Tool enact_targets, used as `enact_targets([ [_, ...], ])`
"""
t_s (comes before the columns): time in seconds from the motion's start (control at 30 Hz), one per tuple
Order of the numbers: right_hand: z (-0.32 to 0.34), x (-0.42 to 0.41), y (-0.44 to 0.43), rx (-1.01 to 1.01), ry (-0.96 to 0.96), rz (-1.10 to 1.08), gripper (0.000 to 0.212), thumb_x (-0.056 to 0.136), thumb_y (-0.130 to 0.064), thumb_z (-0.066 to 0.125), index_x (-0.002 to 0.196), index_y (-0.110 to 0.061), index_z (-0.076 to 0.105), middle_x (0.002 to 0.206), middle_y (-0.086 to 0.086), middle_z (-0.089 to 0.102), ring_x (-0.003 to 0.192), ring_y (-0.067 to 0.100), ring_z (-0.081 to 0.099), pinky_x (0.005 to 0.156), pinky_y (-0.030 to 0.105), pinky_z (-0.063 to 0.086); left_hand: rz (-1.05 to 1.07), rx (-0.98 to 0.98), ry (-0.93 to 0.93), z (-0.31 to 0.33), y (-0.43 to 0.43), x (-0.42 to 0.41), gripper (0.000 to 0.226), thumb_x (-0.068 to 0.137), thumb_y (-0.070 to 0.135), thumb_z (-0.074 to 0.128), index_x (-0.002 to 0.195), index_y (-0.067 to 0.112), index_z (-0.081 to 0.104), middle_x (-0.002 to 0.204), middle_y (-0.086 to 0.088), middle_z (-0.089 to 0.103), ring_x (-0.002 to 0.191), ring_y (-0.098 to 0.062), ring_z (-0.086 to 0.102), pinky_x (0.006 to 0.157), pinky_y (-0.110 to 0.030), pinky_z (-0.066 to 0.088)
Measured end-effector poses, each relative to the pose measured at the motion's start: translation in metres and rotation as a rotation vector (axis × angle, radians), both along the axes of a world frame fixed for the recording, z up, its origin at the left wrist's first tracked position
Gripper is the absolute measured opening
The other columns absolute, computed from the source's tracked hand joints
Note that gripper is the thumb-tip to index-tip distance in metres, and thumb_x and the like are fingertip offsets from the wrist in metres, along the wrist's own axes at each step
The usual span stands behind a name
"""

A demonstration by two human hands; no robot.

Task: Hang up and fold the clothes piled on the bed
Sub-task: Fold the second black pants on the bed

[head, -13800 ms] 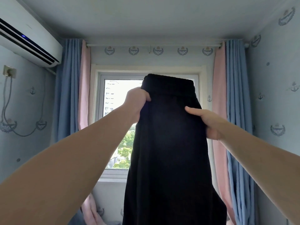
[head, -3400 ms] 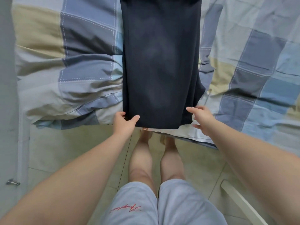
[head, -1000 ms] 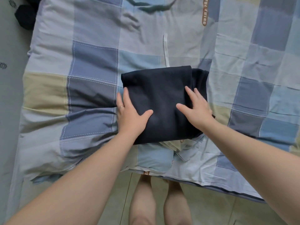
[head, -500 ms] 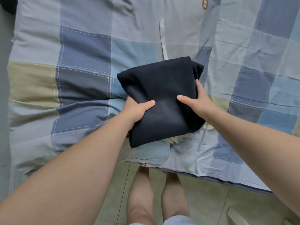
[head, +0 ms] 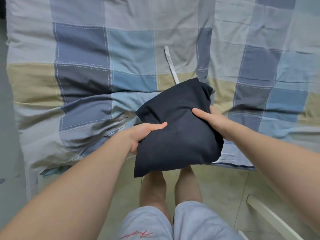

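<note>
1. A checked duvet cover [head: 83, 80] in blue, grey and beige squares is spread over the bed. It is rumpled towards its near edge on the left.
2. The left hand [head: 143, 134] grips the left side of a folded dark navy garment [head: 176, 135]. Its thumb lies across the top and its fingers are tucked out of sight underneath.
3. The garment is a thick folded bundle, held between both hands over the near edge of the bed. Its lower corner hangs in front of the person's bare legs [head: 153, 187] and light blue shorts [head: 195, 222].
4. A white fabric strip [head: 170, 64] lies on the cover, running up from the bundle's far edge.
5. The right hand [head: 214, 122] grasps the bundle's right side, with the thumb on top pointing left and the fingers wrapped behind the edge.
6. A white bar [head: 270, 220] slants across the pale tiled floor [head: 221, 184] at the lower right.
</note>
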State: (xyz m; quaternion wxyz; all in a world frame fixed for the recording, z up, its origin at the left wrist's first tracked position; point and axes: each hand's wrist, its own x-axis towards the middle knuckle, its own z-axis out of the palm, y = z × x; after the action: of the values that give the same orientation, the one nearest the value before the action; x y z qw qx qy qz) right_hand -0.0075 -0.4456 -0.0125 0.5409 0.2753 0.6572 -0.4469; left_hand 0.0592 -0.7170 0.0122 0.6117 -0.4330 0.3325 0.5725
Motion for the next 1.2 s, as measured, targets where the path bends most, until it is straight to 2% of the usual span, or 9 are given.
enact_targets([
  [0.17,0.025,0.048,0.024,-0.061,-0.213,-0.117,0.066,0.061,-0.050,0.090,0.118,-0.026,0.066,0.107,-0.002,0.077,0.092,0.019,0.075,0.078,0.037,0.055,-0.083,-0.024,-0.055,0.012,0.001,0.037,0.040,0.069,0.048,0.079,0.093,0.017,0.083,0.107,-0.005,0.077,0.089,-0.021,0.076,0.071,-0.029,0.060],
  [0.27,0.047,0.085,0.033,0.031,-0.237,-0.232,0.052,0.068,-0.042,0.087,0.113,-0.022,0.068,0.096,0.001,0.079,0.082,0.021,0.077,0.071,0.036,0.055,-0.138,-0.123,-0.011,0.024,0.007,0.051,0.047,0.075,0.045,0.082,0.112,0.017,0.075,0.106,-0.004,0.077,0.090,-0.020,0.076,0.072,-0.030,0.058],
  [0.37,0.076,0.120,0.036,0.090,-0.186,-0.389,0.053,0.070,-0.037,0.087,0.115,-0.022,0.064,0.098,0.000,0.078,0.081,0.021,0.076,0.065,0.032,0.054,-0.181,-0.210,0.128,0.050,0.019,0.059,0.042,0.082,0.036,0.081,0.119,0.021,0.069,0.101,0.000,0.078,0.087,-0.019,0.076,0.075,-0.032,0.057],
  [0.5,0.127,0.159,0.043,0.055,-0.055,-0.603,0.056,0.070,-0.032,0.088,0.120,-0.028,0.063,0.100,-0.007,0.078,0.086,0.017,0.076,0.069,0.034,0.055,-0.203,-0.374,0.416,0.094,0.039,0.065,0.052,0.078,0.029,0.085,0.124,0.018,0.066,0.110,0.003,0.076,0.097,-0.020,0.073,0.090,-0.037,0.056],
  [0.7,0.214,0.200,0.064,-0.010,0.209,-0.808,0.059,0.060,-0.034,0.089,0.114,-0.029,0.065,0.103,-0.010,0.077,0.090,0.013,0.075,0.072,0.030,0.057,-0.246,-0.396,0.676,0.171,0.071,0.060,0.034,0.075,0.031,0.086,0.104,0.028,0.069,0.099,0.013,0.077,0.093,-0.012,0.073,0.085,-0.033,0.056],
  [0.77,0.243,0.217,0.078,-0.002,0.288,-0.876,0.057,0.061,-0.031,0.088,0.113,-0.025,0.066,0.102,-0.008,0.077,0.090,0.013,0.075,0.070,0.026,0.057,-0.272,-0.368,0.759,0.198,0.090,0.061,0.039,0.072,0.033,0.088,0.105,0.029,0.069,0.097,0.014,0.077,0.092,-0.012,0.074,0.086,-0.035,0.057],
  [0.9,0.290,0.263,0.123,0.039,0.415,-1.002,0.046,0.074,-0.022,0.088,0.115,-0.018,0.068,0.106,-0.003,0.077,0.096,0.019,0.074,0.084,0.035,0.056,-0.332,-0.272,0.884,0.244,0.146,0.073,0.051,0.066,0.036,0.088,0.112,0.026,0.069,0.101,0.011,0.077,0.095,-0.016,0.074,0.085,-0.037,0.057],
  [1.0,0.319,0.309,0.160,0.023,0.480,-1.120,0.040,0.075,-0.021,0.085,0.112,-0.012,0.070,0.105,0.003,0.078,0.094,0.021,0.075,0.077,0.032,0.059,-0.399,-0.187,0.960,0.272,0.196,0.093,0.045,0.075,0.029,0.087,0.116,0.024,0.069,0.104,0.009,0.077,0.096,-0.017,0.074,0.085,-0.036,0.057],
  [1.2,0.359,0.440,0.234,-0.043,0.534,-1.319,0.057,0.066,-0.036,0.082,0.117,-0.014,0.069,0.111,0.004,0.076,0.101,0.022,0.074,0.083,0.034,0.056,-0.556,-0.002,1.072,0.309,0.303,0.173,0.034,0.079,0.023,0.084,0.111,0.024,0.072,0.102,0.005,0.078,0.091,-0.015,0.075,0.072,-0.025,0.058],
])
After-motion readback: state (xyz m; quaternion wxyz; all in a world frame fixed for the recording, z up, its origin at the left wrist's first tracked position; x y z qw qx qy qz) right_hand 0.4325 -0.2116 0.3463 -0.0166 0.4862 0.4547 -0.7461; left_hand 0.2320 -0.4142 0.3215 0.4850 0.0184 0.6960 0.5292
